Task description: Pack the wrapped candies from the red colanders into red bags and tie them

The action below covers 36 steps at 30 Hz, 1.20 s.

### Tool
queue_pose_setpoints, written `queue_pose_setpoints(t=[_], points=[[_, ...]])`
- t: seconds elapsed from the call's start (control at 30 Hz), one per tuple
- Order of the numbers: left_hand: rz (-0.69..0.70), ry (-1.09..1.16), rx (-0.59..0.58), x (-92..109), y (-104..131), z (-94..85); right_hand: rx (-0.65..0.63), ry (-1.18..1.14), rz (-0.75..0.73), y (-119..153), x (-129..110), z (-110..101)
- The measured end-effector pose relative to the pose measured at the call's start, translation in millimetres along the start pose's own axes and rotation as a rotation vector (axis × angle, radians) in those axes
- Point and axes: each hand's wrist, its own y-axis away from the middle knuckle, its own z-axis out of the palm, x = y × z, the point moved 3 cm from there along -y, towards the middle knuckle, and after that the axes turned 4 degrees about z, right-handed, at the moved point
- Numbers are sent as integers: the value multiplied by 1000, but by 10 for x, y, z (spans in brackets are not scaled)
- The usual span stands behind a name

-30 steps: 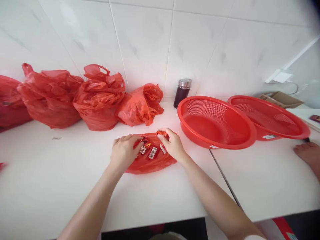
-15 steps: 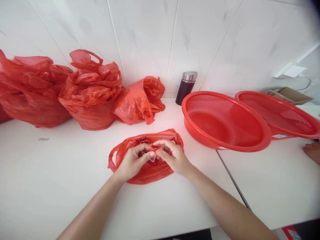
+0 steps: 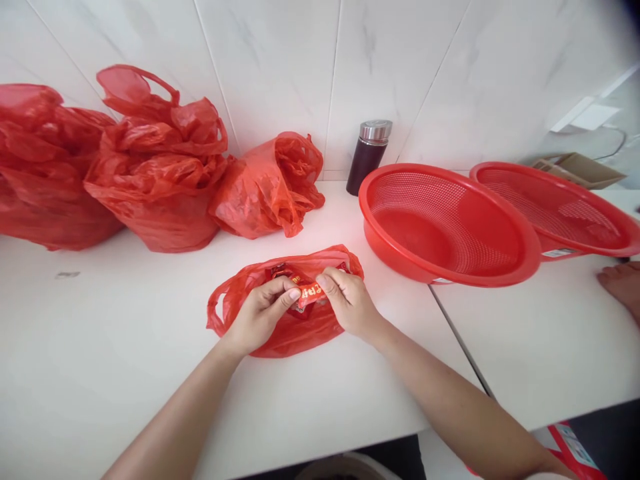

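Observation:
Between my two hands is a small red packet (image 3: 311, 292) with pale yellow lettering, stretched level over a bag. My left hand (image 3: 263, 313) pinches its left end between thumb and forefinger. The right end is pinched in my right hand (image 3: 347, 300). Below lies a red plastic bag (image 3: 293, 343), spread open on the white table, its loop handle to the left. Several dark red printed packets (image 3: 283, 272) show inside the bag, partly hidden by my hands.
Full red plastic bags (image 3: 155, 193) stand along the tiled wall at the left. A dark flask (image 3: 367, 160) with a silver lid stands behind two red colanders (image 3: 450, 230). Another person's hand (image 3: 623, 287) rests at the right edge, near a cardboard box (image 3: 583, 171).
My hands have drawn slightly apart, so the packet's lettering now shows between them. The view has shifted a little, with the bags and colanders appearing higher.

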Motion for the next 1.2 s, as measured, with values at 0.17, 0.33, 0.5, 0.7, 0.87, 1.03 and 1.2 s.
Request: queue_pose_setpoints(t=[0.17, 0.33, 0.5, 0.7, 0.87, 1.03, 1.2], points=[[104, -401, 18, 9, 6, -58, 49, 209, -100, -67, 19, -180], [9, -759, 115, -31, 19, -102, 94, 174, 49, -142, 113, -449], [2, -1013, 54, -94, 48, 50, -157, 309, 215, -93, 165, -443], [-15, -1069, 50, -102, 45, 116, -198, 818, 321, -59, 218, -488], [-55, -942, 59, -150, 40, 11, -212, 878, 337, -72, 283, -485], [42, -902, 74, -172, 48, 29, -11, 386, 241, -103, 129, -533], [91, -511, 162, 46, 91, 78, -367, -510, 366, -72, 0, -404]])
